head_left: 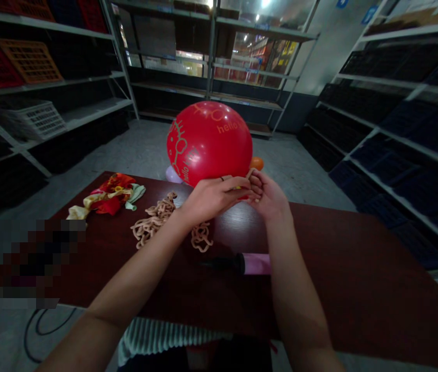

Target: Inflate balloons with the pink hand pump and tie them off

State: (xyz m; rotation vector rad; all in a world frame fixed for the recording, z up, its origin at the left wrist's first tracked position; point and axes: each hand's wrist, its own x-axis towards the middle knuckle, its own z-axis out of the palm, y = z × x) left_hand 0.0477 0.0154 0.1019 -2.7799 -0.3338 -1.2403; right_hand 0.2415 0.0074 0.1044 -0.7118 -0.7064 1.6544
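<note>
A large inflated red balloon (211,142) with yellow cartoon print and lettering stands over the table's far edge. My left hand (219,196) is closed at its near lower side, the palm turned down. Close against it, my right hand (268,195) has its fingers curled in at the balloon's neck, which is mostly hidden. A small tan strip shows by the right fingertips, too unclear to name. Tan stretchy loops (151,223) lie heaped left of my hands, with a smaller bunch (202,236) below. Partly under my right forearm lies a pink balloon pump (255,263) with a black nozzle.
Uninflated balloons (112,194) lie on the dark brown table (350,268) at the left. Beyond its far edge show an orange balloon (256,163) and a purple balloon (172,174). Shelving with crates (30,61) surrounds the table; a black cable (34,336) lies on the floor.
</note>
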